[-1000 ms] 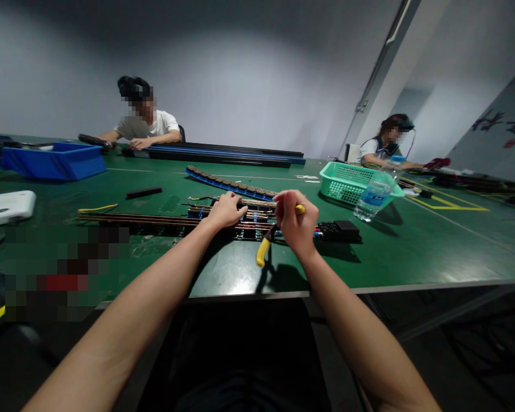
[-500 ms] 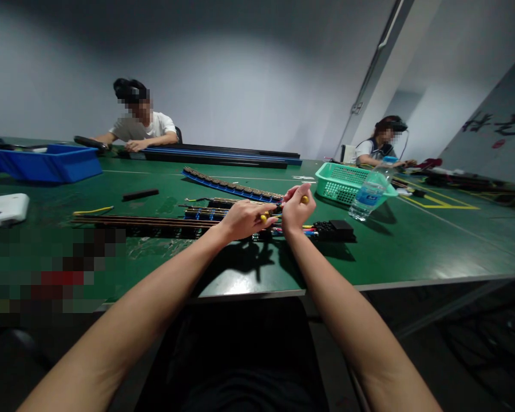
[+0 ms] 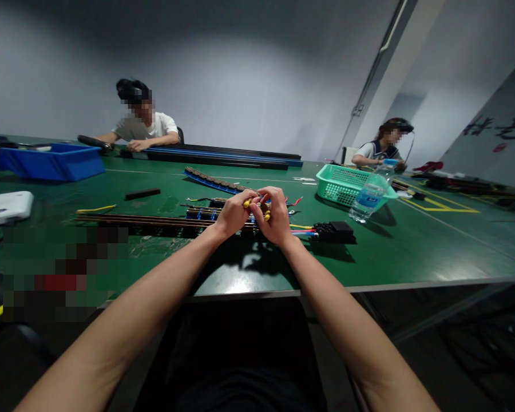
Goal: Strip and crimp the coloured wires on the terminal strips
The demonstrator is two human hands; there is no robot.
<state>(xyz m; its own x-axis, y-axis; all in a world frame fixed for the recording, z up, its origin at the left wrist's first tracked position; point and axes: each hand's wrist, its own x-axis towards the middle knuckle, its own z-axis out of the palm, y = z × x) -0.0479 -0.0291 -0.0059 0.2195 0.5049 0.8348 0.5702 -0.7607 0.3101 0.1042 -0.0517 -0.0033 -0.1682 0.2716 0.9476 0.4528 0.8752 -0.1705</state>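
Note:
My left hand (image 3: 233, 216) and my right hand (image 3: 275, 217) meet above the middle of the strips, fingers curled closed. Between them is a small yellow-handled tool that looks like pliers (image 3: 266, 216); one yellow end shows at each hand, and its jaws are hidden by fingers. Beneath the hands lies a long black strip with copper-coloured rails (image 3: 154, 219). A shorter strip with blue parts (image 3: 201, 213) lies just behind it. Yellow, red and blue wires run right to a black connector block (image 3: 335, 232). A red-tipped wire (image 3: 298, 201) sticks up beyond my right hand.
A curved blue-backed strip (image 3: 214, 180) lies behind my hands. To the right stand a green basket (image 3: 335, 186) and a water bottle (image 3: 369, 197). A blue bin (image 3: 55, 163) and white device (image 3: 6, 207) are left. Two people sit across the table.
Both hands have drawn together, my right hand moving left and turning over the tool. The yellow ends are closer to each other. The red-tipped wire has come into view.

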